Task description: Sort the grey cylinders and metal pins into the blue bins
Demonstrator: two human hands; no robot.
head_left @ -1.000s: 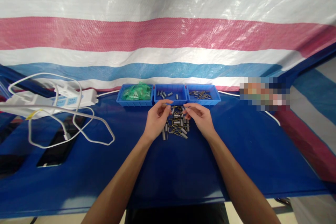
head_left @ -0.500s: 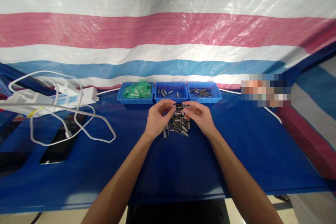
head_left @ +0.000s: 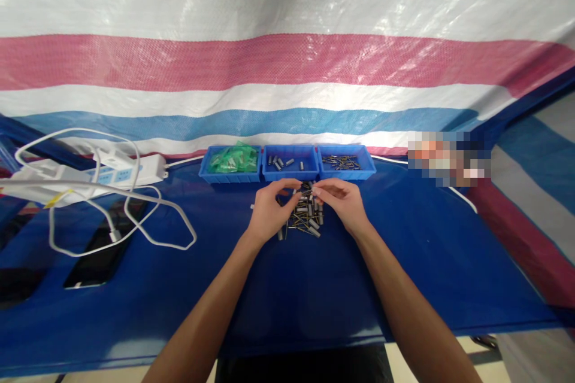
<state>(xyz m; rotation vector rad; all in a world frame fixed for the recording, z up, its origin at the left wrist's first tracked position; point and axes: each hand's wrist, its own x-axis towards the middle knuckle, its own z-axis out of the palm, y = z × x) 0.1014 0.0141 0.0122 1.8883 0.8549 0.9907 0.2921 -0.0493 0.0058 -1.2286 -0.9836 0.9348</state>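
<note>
A heap of small grey sleeves and thin brass pins (head_left: 304, 215) lies on the blue table (head_left: 287, 293), just in front of three blue trays. My left hand (head_left: 268, 209) and my right hand (head_left: 342, 203) hover over the heap, fingertips almost meeting. Each hand is pinched on a tiny part; the parts are too small to name. The left tray (head_left: 230, 163) holds green plastic pieces, the middle tray (head_left: 290, 163) a few grey sleeves, the right tray (head_left: 345, 162) thin pins.
A white power strip (head_left: 112, 172) with looping white cables (head_left: 135, 215) lies at the left. Below it a dark phone (head_left: 96, 251) rests flat on the table. A striped tarp (head_left: 287, 60) rises behind the trays. A blurred patch sits at the right.
Both hands have drawn a little closer together above the heap, fingertips nearly touching. The view has shifted slightly.
</note>
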